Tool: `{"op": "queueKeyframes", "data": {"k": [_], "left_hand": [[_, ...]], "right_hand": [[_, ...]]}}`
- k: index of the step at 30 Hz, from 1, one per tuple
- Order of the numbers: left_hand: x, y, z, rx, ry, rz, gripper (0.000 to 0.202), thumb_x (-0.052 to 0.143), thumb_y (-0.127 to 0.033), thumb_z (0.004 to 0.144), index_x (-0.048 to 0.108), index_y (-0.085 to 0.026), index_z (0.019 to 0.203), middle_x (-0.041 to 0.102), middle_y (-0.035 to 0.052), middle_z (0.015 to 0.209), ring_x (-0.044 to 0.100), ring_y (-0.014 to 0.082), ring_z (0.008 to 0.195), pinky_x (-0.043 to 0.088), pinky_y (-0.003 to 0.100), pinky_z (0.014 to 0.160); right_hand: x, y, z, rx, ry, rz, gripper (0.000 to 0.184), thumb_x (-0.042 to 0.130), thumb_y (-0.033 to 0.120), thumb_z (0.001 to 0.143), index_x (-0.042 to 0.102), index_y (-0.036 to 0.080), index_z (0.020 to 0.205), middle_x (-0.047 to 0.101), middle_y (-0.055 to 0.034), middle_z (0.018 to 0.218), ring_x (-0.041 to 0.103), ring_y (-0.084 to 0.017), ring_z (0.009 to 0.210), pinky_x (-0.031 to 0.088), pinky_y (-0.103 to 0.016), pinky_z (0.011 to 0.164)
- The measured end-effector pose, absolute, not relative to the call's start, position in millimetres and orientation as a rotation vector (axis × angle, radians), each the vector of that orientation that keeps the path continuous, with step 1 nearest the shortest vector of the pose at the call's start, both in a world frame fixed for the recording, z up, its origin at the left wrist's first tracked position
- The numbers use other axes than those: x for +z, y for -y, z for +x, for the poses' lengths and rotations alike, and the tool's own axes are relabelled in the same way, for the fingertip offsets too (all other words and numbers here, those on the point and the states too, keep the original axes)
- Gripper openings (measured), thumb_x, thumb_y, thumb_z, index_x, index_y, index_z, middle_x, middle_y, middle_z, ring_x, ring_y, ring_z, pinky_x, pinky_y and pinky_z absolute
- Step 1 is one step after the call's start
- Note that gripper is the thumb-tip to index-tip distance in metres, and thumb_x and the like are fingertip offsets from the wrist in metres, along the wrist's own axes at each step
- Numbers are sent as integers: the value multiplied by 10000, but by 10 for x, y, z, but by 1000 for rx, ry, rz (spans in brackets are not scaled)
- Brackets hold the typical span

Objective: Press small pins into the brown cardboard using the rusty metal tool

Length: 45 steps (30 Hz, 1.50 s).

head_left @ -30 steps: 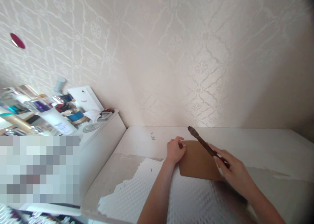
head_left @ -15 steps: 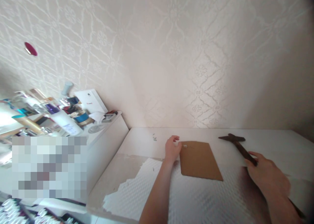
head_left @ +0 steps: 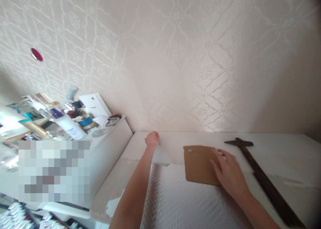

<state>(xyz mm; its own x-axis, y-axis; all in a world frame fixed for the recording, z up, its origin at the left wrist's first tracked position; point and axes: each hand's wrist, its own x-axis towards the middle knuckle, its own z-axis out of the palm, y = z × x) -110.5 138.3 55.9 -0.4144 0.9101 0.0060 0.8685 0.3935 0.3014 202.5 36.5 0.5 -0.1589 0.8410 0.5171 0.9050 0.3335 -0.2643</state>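
At the back left of the white surface, my left hand (head_left: 152,139) is closed beside small metal bits (head_left: 159,143). Its fingertips are partly hidden, and I cannot make out what they hold. A flat piece of brown cardboard (head_left: 199,165) lies on a white quilted sheet, with small light marks or bits near its upper left corner. My right hand (head_left: 227,168) rests over the cardboard's right part, thumb and fingers apart. To the right lies a dark hammer (head_left: 250,157), untouched, its head toward the wall and its long handle reaching toward the lower right.
The quilted sheet (head_left: 180,202) covers the middle of the white tabletop (head_left: 278,155). Patterned wallpaper rises behind. A white cabinet (head_left: 110,152) on the left carries bottles, jars and a white box (head_left: 95,105).
My right hand has let go of the hammer, which now lies on the surface, and has moved left onto the cardboard. My left hand has left the cardboard's edge for the small metal bits.
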Motion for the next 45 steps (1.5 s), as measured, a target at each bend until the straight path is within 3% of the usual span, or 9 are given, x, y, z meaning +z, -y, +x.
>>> {"op": "queueKeyframes", "data": {"k": [5,14,17,21,25,35,45], "left_hand": [[449,-1472,-1148,292,-2495,1535,216,564,-219,779,675,-235,964,694,65,1050,620,220,1016,471,312,819],[521,-1514,-1080,318,-2524,1555,198,504,-183,809,683,-188,893,691,121,1015,610,263,1021,458,351,804],[580,-1410,-855,492,-2458,1637,212,478,-232,850,664,-201,945,694,72,1010,619,196,980,448,293,817],[506,-1139,-279,1035,-2023,1727,133,545,-222,812,672,-184,829,705,26,836,620,142,781,454,261,764],[306,-932,221,1221,-1726,1784,96,587,-197,778,681,-203,793,698,-4,818,597,137,823,447,275,821],[17,-1010,123,1103,-1536,1858,162,582,-152,775,713,-213,847,717,7,886,627,150,885,454,304,893],[58,-990,117,995,-1525,1841,134,588,-158,748,711,-183,795,721,15,807,641,136,758,505,271,768]], "right_hand": [[-196,-313,1628,-67,2294,-1313,461,393,378,898,501,181,1301,478,-120,1356,412,-266,1243,356,-475,1016],[-193,-308,1659,-28,2316,-1371,448,395,394,899,557,178,1256,482,-114,1360,415,-266,1253,338,-469,1038],[-182,-303,1644,4,2316,-1370,443,403,380,896,558,169,1253,482,-121,1358,408,-266,1257,330,-471,1043],[-170,-300,1645,40,2314,-1367,435,404,363,894,561,163,1247,479,-134,1358,403,-265,1261,316,-478,1049],[-151,-300,1650,38,2319,-1366,437,399,368,895,560,160,1244,488,-135,1348,396,-264,1267,315,-485,1048],[-157,-301,1646,-16,2343,-1366,441,420,364,888,565,143,1242,481,-135,1356,406,-275,1259,326,-486,1044],[-154,-300,1661,7,2341,-1372,448,412,372,891,557,151,1252,473,-126,1365,398,-267,1263,314,-472,1053]]}}
